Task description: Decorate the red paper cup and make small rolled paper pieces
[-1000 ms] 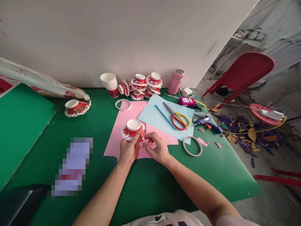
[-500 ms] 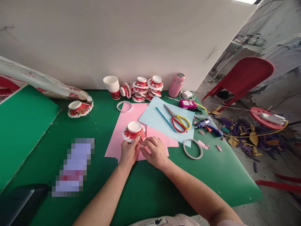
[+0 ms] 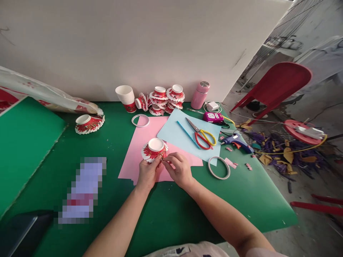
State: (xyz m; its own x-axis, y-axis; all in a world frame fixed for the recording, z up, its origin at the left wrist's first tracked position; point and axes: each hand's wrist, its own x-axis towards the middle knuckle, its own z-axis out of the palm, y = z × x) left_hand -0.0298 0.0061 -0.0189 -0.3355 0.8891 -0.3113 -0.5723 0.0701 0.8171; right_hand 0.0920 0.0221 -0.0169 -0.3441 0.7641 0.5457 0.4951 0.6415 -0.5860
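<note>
A red and white paper cup (image 3: 154,147), its wall cut into strips that flare out, is upside down with its white base facing up. My left hand (image 3: 148,173) grips it by the near edge, thumb on top. My right hand (image 3: 179,170) is closed at the cup's near right edge, thumb and fingertips pinching one of the strips. Just what lies between those fingertips is partly hidden. Beneath both hands lies a pink paper sheet (image 3: 128,166), overlapped at the right by a light blue sheet (image 3: 171,125).
Scissors (image 3: 200,135) and a blue pencil-like stick (image 3: 187,134) rest on the blue sheet. Tape rolls (image 3: 219,177), a glue gun (image 3: 237,142) and a pink flask (image 3: 200,95) are to the right. Behind stand stacked cups (image 3: 125,94) and several cut cups (image 3: 160,94). A phone-like dark object (image 3: 25,232) is at lower left.
The cup has shifted slightly right and turned a little in my left hand. My right fingertips have drawn together at its edge. The whole view has moved slightly.
</note>
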